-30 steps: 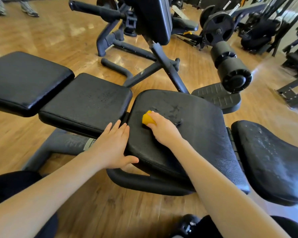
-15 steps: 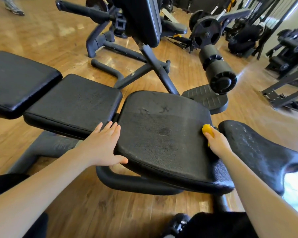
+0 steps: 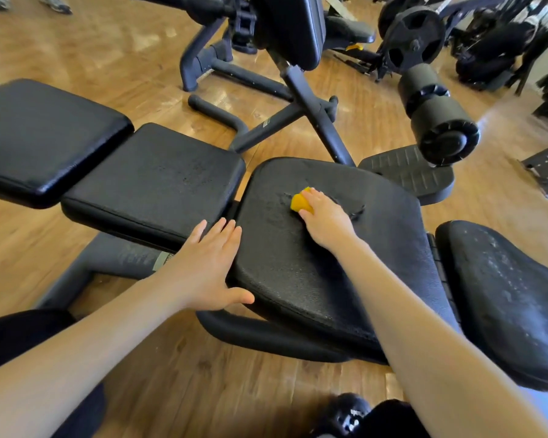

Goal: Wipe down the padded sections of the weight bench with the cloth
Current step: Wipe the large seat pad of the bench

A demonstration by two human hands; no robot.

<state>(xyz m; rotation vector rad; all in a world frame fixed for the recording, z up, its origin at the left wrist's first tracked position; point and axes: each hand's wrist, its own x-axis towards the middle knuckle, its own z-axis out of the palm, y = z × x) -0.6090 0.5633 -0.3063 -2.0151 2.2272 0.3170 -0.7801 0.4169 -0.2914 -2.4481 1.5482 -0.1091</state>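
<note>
Head view: right hand (image 3: 325,221) clamped on yellow cloth (image 3: 300,202), pressed to far-centre of middle pad (image 3: 298,263), likely mid-wipe; left hand (image 3: 204,268) flat, fingers apart, on that pad's near-left edge, seemingly bracing; 3 other pads: 2 left, 1 right.

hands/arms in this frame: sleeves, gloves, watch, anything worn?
Both are bare: the left hand and right hand have no gloves, and no rings, watch or wristband show. No sleeves are visible on either forearm as far as the frame edge. The only clothing in view is dark fabric at the bottom edge.
</note>
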